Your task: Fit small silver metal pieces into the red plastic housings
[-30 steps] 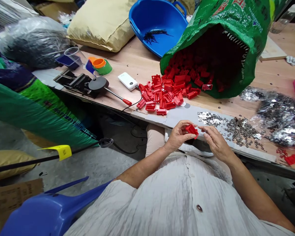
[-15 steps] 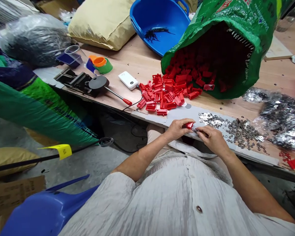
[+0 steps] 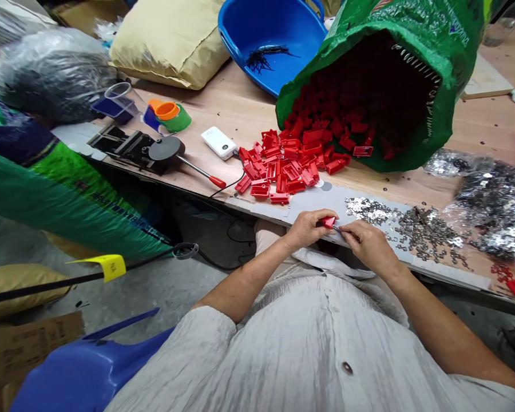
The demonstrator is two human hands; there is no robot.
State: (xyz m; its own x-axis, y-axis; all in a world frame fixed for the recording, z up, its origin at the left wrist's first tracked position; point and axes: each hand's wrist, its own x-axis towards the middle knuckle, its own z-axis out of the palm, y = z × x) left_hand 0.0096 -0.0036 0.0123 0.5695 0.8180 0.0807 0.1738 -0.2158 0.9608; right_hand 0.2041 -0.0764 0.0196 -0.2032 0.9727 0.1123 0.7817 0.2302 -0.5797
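Near the table's front edge, my left hand (image 3: 304,229) is closed on a small red plastic housing (image 3: 328,222). My right hand (image 3: 366,241) pinches a thin metal tool (image 3: 337,229), whose tip meets the housing's right end; most of the tool is hidden in my fingers, so its kind does not show. Beyond my hands, a heap of similar red housings (image 3: 286,163) spills from a green woven sack (image 3: 444,109). Shiny flat metal pieces (image 3: 366,210) and a pile of small darker metal parts (image 3: 429,232) lie to the right on grey card (image 3: 315,205).
A blue basin (image 3: 278,68) with black strips stands behind the heap. To the left are a white power bank (image 3: 218,142) with a cable and a lever device (image 3: 165,150) with a red-tipped handle. Bagged metal parts (image 3: 493,200) lie far right. A blue chair (image 3: 77,366) is at lower left.
The view has shifted slightly. Both hands stay together, the metal tool still at the red housing, which appears slightly more tilted.
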